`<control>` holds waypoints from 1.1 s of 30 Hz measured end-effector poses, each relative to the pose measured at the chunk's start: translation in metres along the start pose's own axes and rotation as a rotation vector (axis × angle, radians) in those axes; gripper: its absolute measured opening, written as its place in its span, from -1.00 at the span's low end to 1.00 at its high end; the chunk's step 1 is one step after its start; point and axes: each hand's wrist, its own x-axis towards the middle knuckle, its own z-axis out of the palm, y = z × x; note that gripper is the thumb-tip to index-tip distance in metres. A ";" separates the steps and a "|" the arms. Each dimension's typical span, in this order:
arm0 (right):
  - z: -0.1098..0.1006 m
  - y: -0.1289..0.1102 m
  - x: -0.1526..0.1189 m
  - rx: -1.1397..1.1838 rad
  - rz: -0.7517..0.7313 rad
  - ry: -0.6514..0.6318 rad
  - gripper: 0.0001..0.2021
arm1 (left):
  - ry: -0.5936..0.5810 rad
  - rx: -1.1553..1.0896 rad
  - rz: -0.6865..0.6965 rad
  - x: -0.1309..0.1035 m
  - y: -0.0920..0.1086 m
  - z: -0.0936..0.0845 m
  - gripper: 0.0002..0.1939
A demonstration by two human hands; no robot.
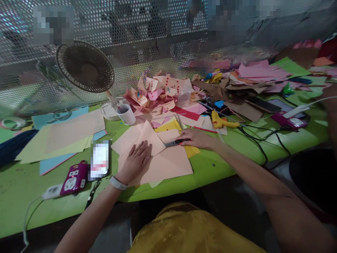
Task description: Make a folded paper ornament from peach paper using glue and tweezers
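My left hand (137, 160), a pale band round its wrist, lies flat on a folded peach sheet of paper (154, 138). Beneath that sheet are more peach sheets (171, 163), with a bit of yellow paper (192, 151) showing past their right edge. My right hand (195, 138) is closed round a slim grey-and-black cutter (173, 143). Its tip points left and meets the right corner of the folded sheet. Fingers hide most of the cutter's handle.
A phone (100, 160) and purple power strip (75, 178) lie left, below large paper sheets (71, 131). A fan (85, 66), white cup (125, 114) and heaped folded paper (158, 91) stand behind. A yellow glue gun (222, 121) with cords lies right. Another person's arm (331, 105) shows far right.
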 end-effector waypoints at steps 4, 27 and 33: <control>0.013 0.000 0.002 -0.015 -0.017 0.061 -0.66 | -0.014 0.010 -0.005 0.000 0.000 0.000 -0.48; 0.036 -0.003 0.004 -0.088 -0.041 0.176 -0.69 | 0.013 -0.015 -0.001 0.000 -0.001 0.002 -0.48; 0.034 -0.006 0.000 -0.033 -0.056 0.156 -0.72 | 0.010 -0.026 -0.010 0.000 -0.001 0.002 -0.48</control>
